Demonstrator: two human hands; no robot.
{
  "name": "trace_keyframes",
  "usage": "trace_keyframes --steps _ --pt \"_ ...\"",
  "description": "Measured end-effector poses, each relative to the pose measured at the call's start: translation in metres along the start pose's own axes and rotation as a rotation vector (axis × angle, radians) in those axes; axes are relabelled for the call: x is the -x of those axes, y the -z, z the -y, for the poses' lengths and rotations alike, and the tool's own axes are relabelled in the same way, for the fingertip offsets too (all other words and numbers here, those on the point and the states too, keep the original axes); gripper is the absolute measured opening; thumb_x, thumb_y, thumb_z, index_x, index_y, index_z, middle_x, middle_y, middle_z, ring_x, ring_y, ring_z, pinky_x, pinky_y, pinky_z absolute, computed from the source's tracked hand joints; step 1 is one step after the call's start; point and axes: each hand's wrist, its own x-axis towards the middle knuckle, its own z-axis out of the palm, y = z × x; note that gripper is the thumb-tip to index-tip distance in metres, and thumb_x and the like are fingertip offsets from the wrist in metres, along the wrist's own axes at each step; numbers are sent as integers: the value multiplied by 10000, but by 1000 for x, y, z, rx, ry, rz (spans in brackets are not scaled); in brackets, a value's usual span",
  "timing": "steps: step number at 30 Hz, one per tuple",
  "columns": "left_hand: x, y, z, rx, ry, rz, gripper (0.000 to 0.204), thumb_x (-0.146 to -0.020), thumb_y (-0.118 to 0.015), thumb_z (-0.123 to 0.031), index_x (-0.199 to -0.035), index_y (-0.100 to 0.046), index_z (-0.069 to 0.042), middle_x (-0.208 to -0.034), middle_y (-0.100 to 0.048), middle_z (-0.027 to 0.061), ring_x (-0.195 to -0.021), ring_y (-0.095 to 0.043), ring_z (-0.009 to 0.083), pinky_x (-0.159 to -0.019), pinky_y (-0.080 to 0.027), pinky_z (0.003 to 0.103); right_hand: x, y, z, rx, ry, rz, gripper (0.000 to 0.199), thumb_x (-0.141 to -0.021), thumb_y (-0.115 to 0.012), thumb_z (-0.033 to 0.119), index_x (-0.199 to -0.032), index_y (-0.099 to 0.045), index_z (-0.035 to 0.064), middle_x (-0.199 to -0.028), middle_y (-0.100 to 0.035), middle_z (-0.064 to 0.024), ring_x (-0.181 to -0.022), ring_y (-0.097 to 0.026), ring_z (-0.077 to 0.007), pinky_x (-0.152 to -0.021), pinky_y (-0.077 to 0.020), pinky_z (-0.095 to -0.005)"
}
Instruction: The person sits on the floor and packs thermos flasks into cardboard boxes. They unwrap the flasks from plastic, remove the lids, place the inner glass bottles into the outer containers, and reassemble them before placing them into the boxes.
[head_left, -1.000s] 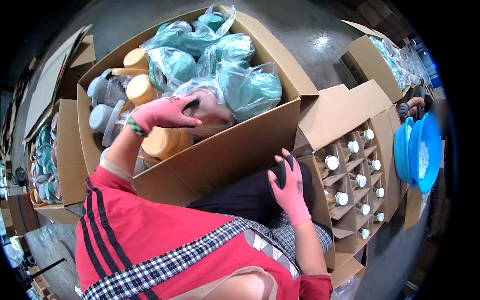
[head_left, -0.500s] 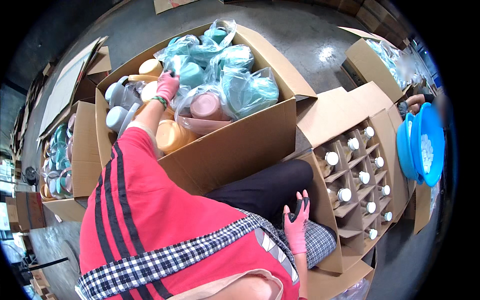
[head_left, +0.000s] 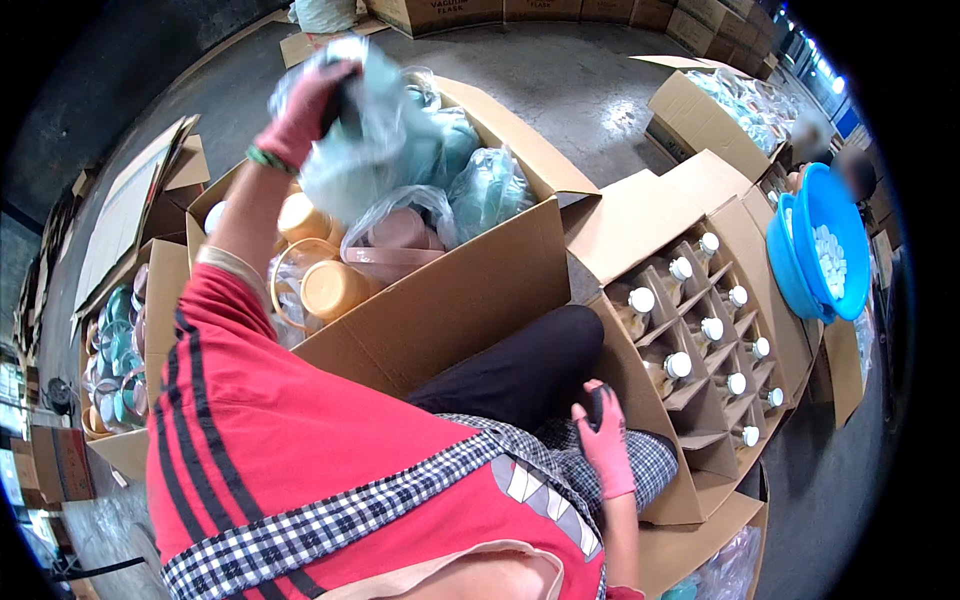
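My left hand [head_left: 308, 112], in a pink glove with black fingertips, grips a clear plastic bag [head_left: 365, 145] with a pale teal plastic piece inside. It is held up over the large open carton [head_left: 440, 290] and smeared by motion. Below it in the carton lie yellow plastic parts [head_left: 335, 290], a bagged pink part [head_left: 398, 228] and more bagged teal parts [head_left: 490, 190]. My right hand [head_left: 603, 445], gloved alike, is empty with fingers apart over my lap. It is close to a divided carton [head_left: 650, 470] that holds bottle-like items with white caps [head_left: 678, 365].
Two nested blue basins [head_left: 800, 275], one with small white pieces, stand at the right near another person. Another carton of bagged parts [head_left: 735, 110] is behind. A carton of mixed parts [head_left: 160, 330] and flattened cardboard [head_left: 130, 215] are at the left.
My left hand has closed on a bagged teal piece and raised it from the pile, up and slightly left. My right hand stays over my lap. The whole view has shifted a little.
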Motion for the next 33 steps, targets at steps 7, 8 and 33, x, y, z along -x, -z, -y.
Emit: trace_keyframes --steps 7,8,33 --pt "5 -140 -180 30 -455 396 157 -815 -517 -156 -869 -576 -20 -770 -601 51 -641 -571 139 -619 -474 244 -63 42 66 -402 268 -328 458 -792 -591 159 -1176 -415 -15 -1157 -472 -153 -1082 -455 -262 -916 -349 -323" --pt "7 -155 -192 182 -368 400 145 -809 -515 -145 -830 -586 -20 -730 -601 50 -623 -570 142 -611 -472 246 -73 48 81 -498 332 -391 497 -790 -599 166 -1204 -386 -7 -1183 -451 -146 -1102 -434 -249 -930 -334 -326" --pt "127 -236 -15 26 -449 393 941 -671 -555 -616 -1279 -256 36 -1234 -394 121 -1146 -386 223 -977 -283 355 11 -17 -169 -1013 -83 -554 291 -877 -407 175 -1103 -475 5 -1014 -558 -80 -889 -539 -150 -779 -449 -287"
